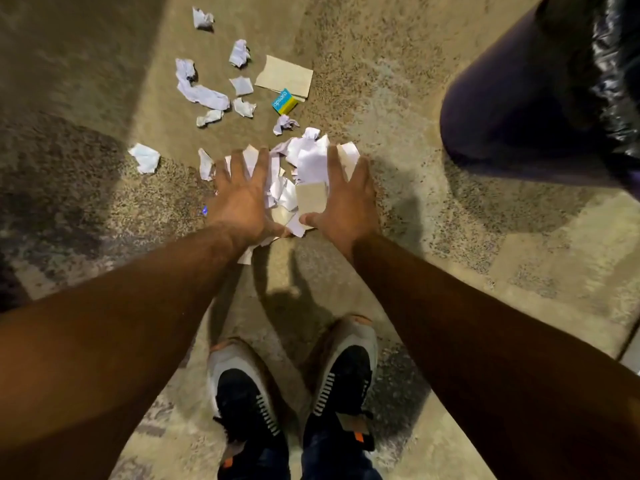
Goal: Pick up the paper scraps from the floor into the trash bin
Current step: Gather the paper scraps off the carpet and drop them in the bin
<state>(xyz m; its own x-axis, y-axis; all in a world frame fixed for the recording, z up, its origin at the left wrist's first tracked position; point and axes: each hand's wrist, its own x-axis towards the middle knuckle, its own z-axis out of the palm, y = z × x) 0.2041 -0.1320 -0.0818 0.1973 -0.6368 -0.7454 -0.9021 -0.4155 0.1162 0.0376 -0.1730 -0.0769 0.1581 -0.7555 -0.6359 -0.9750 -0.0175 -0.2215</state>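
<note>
A heap of white and tan paper scraps [298, 181] lies on the speckled floor just ahead of my feet. My left hand [242, 199] rests palm down on its left side with fingers spread. My right hand [346, 199] presses the right side, fingers apart, thumb touching a tan card piece. Neither hand has lifted anything. Several more crumpled white scraps [204, 95] are scattered farther ahead, with a tan cardboard sheet [284, 77] and a small blue and yellow box [284, 101]. The dark purple trash bin [519, 95] with a black liner stands at the upper right.
My two shoes [291, 386] stand close behind the heap. A lone white scrap [145, 157] lies to the left. A dark shadowed strip of floor [69, 64] runs along the left side. A floor seam [627, 348] shows at the right edge.
</note>
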